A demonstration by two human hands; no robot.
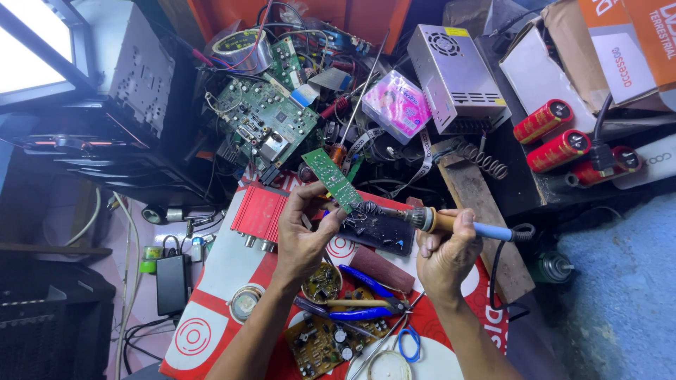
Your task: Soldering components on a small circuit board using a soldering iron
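Head view, left hand [301, 236] gripping tilted green circuit board [332, 179], right hand [445, 255] gripping soldering iron [451, 224] lying level, tip pointing left.

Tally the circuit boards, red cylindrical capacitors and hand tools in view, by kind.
Green circuit boards: 4, namely small board in the left hand, large board, board behind it, board at bottom
Red capacitors: 3
Soldering iron: 1, in the right hand
Blue-handled pliers: 1
Total: 9
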